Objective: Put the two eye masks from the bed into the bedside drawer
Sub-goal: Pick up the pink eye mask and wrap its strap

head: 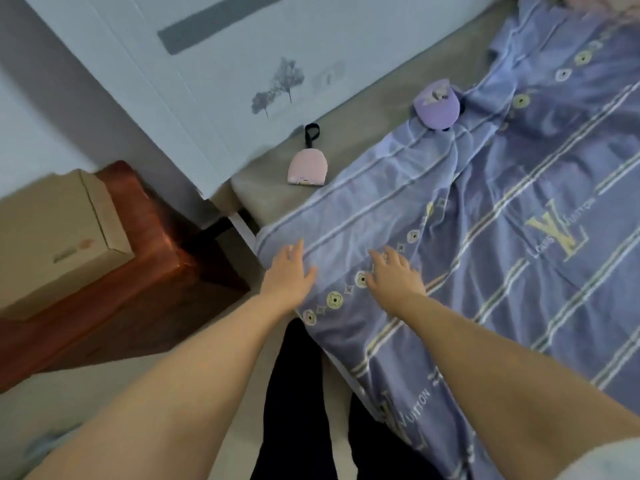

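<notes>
Clearly both hands, left hand (289,268) and right hand (393,271), hover spread and empty. Far off, the pink eye mask (307,169) lies near the mattress edge; a clumsy reach could knock it off. The purple eye mask (437,105) could snag in the blue sheet (502,237).

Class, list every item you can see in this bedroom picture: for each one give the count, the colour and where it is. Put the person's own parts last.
pink eye mask: one, pink with black strap, on the bare beige mattress near the headboard.
purple eye mask: one, purple, at the blanket's upper edge.
blanket: one, blue-purple with pale stripes, spread over the bed.
mattress: one, beige, bare along the headboard.
headboard: one, white with grey tree print, at the bed's head.
bedside cabinet: one, reddish-brown, left of the bed.
cardboard box: one, tan, on the cabinet.
left hand: one, open, empty, at the blanket's corner.
right hand: one, open, empty, over the blanket.
</notes>
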